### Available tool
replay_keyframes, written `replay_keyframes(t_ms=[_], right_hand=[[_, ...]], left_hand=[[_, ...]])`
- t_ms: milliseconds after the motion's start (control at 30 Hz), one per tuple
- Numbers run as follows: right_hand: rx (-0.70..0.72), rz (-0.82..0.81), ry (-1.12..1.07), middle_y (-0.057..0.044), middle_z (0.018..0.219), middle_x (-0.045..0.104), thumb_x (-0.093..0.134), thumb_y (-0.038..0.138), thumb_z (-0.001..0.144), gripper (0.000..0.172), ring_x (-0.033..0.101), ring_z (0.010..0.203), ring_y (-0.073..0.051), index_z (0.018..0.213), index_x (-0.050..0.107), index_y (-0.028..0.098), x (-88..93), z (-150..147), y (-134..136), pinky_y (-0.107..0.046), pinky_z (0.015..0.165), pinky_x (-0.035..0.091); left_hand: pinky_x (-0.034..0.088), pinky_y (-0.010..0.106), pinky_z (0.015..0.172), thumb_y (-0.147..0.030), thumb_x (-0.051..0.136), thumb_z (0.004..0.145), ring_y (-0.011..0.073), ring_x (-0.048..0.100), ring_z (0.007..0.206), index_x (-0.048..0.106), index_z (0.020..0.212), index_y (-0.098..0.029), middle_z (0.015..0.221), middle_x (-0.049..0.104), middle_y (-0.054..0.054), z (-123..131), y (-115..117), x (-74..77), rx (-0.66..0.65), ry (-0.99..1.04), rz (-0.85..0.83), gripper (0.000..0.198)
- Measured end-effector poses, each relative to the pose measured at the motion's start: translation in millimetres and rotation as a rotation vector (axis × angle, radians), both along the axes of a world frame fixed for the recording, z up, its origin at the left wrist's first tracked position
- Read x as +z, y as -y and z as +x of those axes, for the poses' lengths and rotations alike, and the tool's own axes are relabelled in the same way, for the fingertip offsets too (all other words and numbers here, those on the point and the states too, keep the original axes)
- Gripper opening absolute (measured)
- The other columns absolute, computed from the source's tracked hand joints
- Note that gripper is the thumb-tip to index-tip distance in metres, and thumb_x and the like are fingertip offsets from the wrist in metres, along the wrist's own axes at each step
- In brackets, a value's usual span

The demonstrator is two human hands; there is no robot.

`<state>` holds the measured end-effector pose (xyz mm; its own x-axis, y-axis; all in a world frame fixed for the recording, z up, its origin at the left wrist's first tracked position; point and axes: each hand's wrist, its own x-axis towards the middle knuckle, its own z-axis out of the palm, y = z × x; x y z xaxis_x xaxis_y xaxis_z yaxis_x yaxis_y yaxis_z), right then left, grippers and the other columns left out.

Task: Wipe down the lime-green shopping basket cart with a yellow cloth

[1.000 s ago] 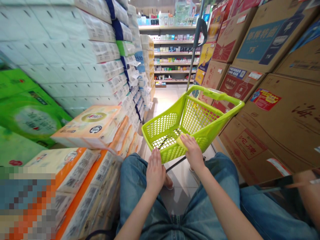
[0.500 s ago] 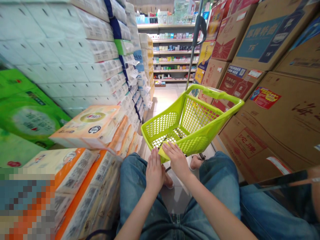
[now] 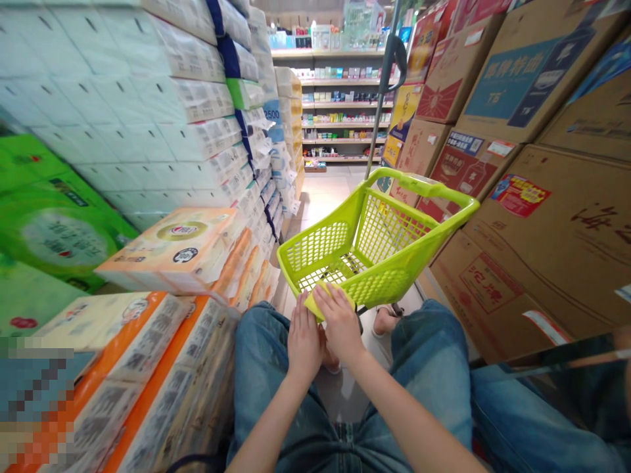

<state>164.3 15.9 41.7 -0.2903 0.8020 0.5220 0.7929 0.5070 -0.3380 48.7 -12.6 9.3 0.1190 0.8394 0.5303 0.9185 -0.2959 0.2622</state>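
Observation:
A lime-green shopping basket (image 3: 340, 238) with perforated walls stands tilted in front of me, between my knees. My right hand (image 3: 340, 315) presses a yellow cloth (image 3: 314, 306) against its near end, fingers bent over the cloth. Beside it, my left hand (image 3: 303, 335) lies with fingers stretched out against the basket's near left corner, touching the cloth's edge. The left thumb and palm are hidden. Nothing lies inside the basket where I can see into it.
Tissue packs (image 3: 167, 243) are stacked close on my left, with a taller white stack (image 3: 123, 112) behind. Cardboard cartons (image 3: 557, 243) wall the right side. A grey pole (image 3: 382, 98) rises behind the basket; stocked shelves (image 3: 345, 102) stand at the aisle's end.
My right hand and the yellow cloth have shifted slightly left and down along the basket's near end. My left hand has stayed nearly in place.

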Motion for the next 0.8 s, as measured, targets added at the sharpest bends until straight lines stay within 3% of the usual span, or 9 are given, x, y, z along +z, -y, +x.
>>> replay_keyframes(t_ms=[67, 167, 300, 367, 467, 667, 733, 800], right_hand=[[0.062, -0.002, 0.024, -0.005, 0.149, 0.052, 0.042, -0.001, 0.081, 0.066, 0.038, 0.144, -0.021, 0.144, 0.049, 0.018, -1.9, -5.3, 4.0, -0.044, 0.120, 0.033], [0.100, -0.001, 0.077, -0.003, 0.148, 0.052, 0.041, -0.003, 0.080, 0.071, 0.037, 0.145, -0.020, 0.145, 0.048, 0.022, 0.7, 20.7, -5.3, -0.045, 0.120, 0.031], [-0.100, 0.004, 0.049, -0.003, 0.148, 0.053, 0.038, -0.006, 0.072, 0.081, 0.037, 0.145, -0.020, 0.146, 0.047, 0.024, 9.3, 79.3, -29.9, -0.047, 0.121, 0.029], [-0.213, 0.011, 0.015, -0.003, 0.148, 0.053, 0.039, -0.006, 0.069, 0.082, 0.038, 0.144, -0.021, 0.145, 0.049, 0.023, 11.9, 94.7, -37.6, -0.049, 0.120, 0.029], [-0.235, 0.021, -0.011, -0.006, 0.147, 0.054, 0.040, -0.006, 0.070, 0.079, 0.037, 0.144, -0.023, 0.144, 0.050, 0.019, 10.3, 81.3, -34.6, -0.050, 0.121, 0.030], [0.012, 0.002, 0.015, -0.005, 0.148, 0.052, 0.042, -0.002, 0.080, 0.065, 0.038, 0.144, -0.022, 0.142, 0.052, 0.016, 0.0, -0.8, -0.9, -0.044, 0.121, 0.031], [0.082, -0.012, 0.043, -0.005, 0.149, 0.051, 0.043, -0.001, 0.081, 0.065, 0.038, 0.144, -0.020, 0.143, 0.050, 0.017, 1.3, -3.4, 2.1, -0.043, 0.121, 0.031], [0.121, -0.026, 0.073, -0.004, 0.148, 0.052, 0.042, -0.003, 0.079, 0.070, 0.037, 0.144, -0.019, 0.144, 0.049, 0.020, 4.8, 14.4, -3.5, -0.044, 0.121, 0.031]], left_hand=[[0.037, 0.051, 0.116, -0.009, 0.048, 0.086, 0.0314, 0.031, 0.147, 0.014, 0.155, -0.007, 0.153, 0.040, 0.023, -1.4, -0.2, -1.4, -0.008, -0.012, 0.003, 0.077], [0.037, 0.050, 0.116, -0.008, 0.048, 0.085, 0.0306, 0.031, 0.147, 0.014, 0.156, -0.008, 0.155, 0.038, 0.021, -2.3, -0.5, 0.0, -0.005, -0.023, 0.001, 0.078], [0.038, 0.049, 0.115, -0.008, 0.048, 0.085, 0.0300, 0.030, 0.148, 0.008, 0.157, -0.009, 0.156, 0.037, 0.021, -1.6, -0.5, 4.2, 0.005, -0.017, -0.010, 0.082], [0.038, 0.049, 0.116, -0.008, 0.048, 0.084, 0.0303, 0.029, 0.148, 0.007, 0.157, -0.010, 0.157, 0.035, 0.020, -0.9, -0.4, 5.2, 0.003, -0.016, -0.012, 0.083], [0.037, 0.049, 0.116, -0.008, 0.047, 0.084, 0.0303, 0.028, 0.149, 0.005, 0.157, -0.010, 0.158, 0.034, 0.020, 0.5, -0.3, 4.9, 0.013, -0.007, -0.011, 0.085], [0.038, 0.050, 0.115, -0.007, 0.046, 0.084, 0.0308, 0.030, 0.148, 0.008, 0.157, -0.010, 0.155, 0.037, 0.022, -0.2, 0.1, -0.6, 0.003, -0.002, 0.001, 0.082], [0.038, 0.050, 0.115, -0.007, 0.046, 0.084, 0.0309, 0.031, 0.147, 0.011, 0.156, -0.010, 0.154, 0.038, 0.022, -1.6, 0.3, -1.1, -0.002, -0.009, 0.003, 0.080], [0.038, 0.050, 0.115, -0.007, 0.046, 0.085, 0.0303, 0.031, 0.148, 0.011, 0.156, -0.009, 0.155, 0.038, 0.021, -2.6, 0.3, 0.3, -0.002, -0.022, -0.005, 0.080]])
